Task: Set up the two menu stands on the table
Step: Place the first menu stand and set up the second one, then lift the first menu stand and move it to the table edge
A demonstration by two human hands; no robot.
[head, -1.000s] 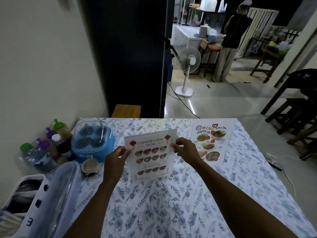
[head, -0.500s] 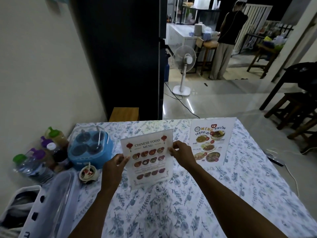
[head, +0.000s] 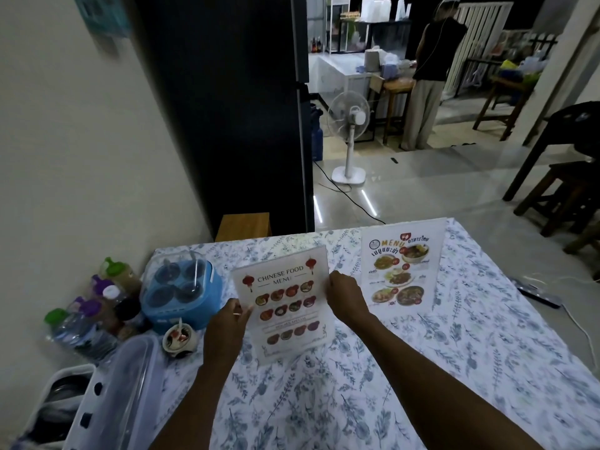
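Note:
Two clear menu stands are upright on the table (head: 487, 368), which has a blue floral cloth. The Chinese food menu stand (head: 285, 303) is in the middle. My left hand (head: 229, 323) grips its left edge and my right hand (head: 345, 295) grips its right edge. Its base touches the cloth. The second menu stand (head: 401, 266), with Thai writing and food pictures, rests free to the right near the far edge.
A blue condiment caddy (head: 181, 292), sauce bottles (head: 110, 293) and a small cup (head: 178, 341) crowd the left side, with a plastic box (head: 110, 401) nearer me. A wooden stool (head: 243, 226) stands behind the table. Beyond are a fan (head: 349, 121) and a person (head: 425, 79).
The Chinese food menu stand has stayed between my hands and barely moved on the cloth. The view has tilted up a little.

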